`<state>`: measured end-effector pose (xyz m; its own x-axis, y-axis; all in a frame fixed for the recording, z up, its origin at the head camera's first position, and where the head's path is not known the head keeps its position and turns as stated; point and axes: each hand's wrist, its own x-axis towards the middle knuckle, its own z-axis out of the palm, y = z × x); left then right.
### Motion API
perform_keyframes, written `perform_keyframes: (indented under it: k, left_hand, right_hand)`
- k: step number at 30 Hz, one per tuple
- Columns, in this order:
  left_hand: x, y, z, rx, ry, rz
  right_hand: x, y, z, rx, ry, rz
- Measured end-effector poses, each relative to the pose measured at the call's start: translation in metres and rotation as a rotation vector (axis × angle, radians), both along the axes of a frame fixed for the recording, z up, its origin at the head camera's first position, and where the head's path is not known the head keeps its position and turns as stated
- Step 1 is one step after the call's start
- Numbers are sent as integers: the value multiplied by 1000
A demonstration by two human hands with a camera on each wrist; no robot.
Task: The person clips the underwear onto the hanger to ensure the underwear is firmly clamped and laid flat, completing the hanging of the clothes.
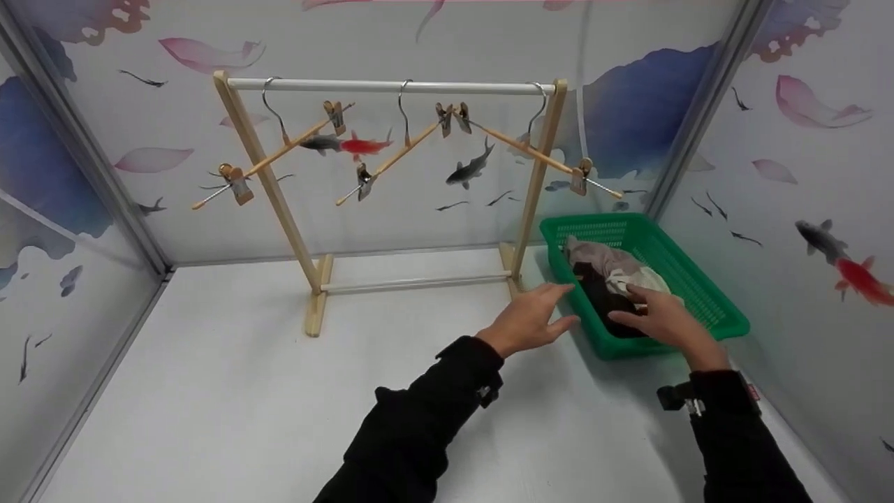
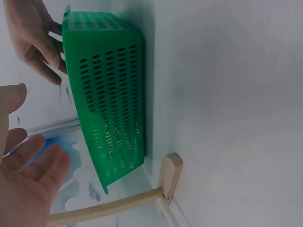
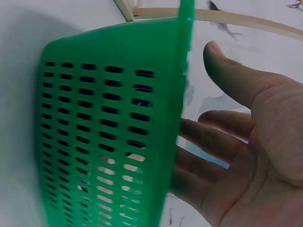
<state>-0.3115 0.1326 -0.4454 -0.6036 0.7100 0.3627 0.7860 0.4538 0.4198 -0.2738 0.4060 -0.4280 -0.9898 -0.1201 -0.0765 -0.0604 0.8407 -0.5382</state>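
A green plastic basket [image 1: 705,279] stands on the right of the white table, holding crumpled clothes: a greyish-pink piece [image 1: 604,257], a black piece [image 1: 601,297] and a whitish piece [image 1: 653,281]. My right hand [image 1: 663,318] reaches over the near rim, fingers extended above the clothes; in the right wrist view its fingertips pass behind the basket wall [image 3: 109,118]. Just outside the basket's left rim hovers my left hand [image 1: 532,318], its thumb and fingers spread apart with nothing between them. The left wrist view shows the same loose fingers [image 2: 40,163] beside the basket's slotted side.
Left of the basket stands a wooden rack with a white top bar [image 1: 391,86]. Three clip hangers hang from it: left [image 1: 286,148], middle [image 1: 408,147] and right [image 1: 531,149], each with metal clips. Printed walls [image 1: 391,209] enclose the table at the back and sides.
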Motion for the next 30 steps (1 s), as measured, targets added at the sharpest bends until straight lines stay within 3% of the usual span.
perform_keyframes:
  k: [9,17,22,27,30]
  left_hand:
    - [9,46,-11,-128,-29,38]
    - [7,61,-10,-181,-28,104]
    - [3,56,-12,-141,-35,97]
    - [-1,46,-9,-47,-32,98]
    - [-3,44,-5,27,-67,92]
  right_hand:
    - [-2,7,-19,-13,41,-23]
    - [-3,5,-26,48,144,-46]
    - [-5,2,-26,33,290,-59]
    - [-4,-8,-13,-21,538,-100]
    - [-2,-16,-2,-48,677,-120]
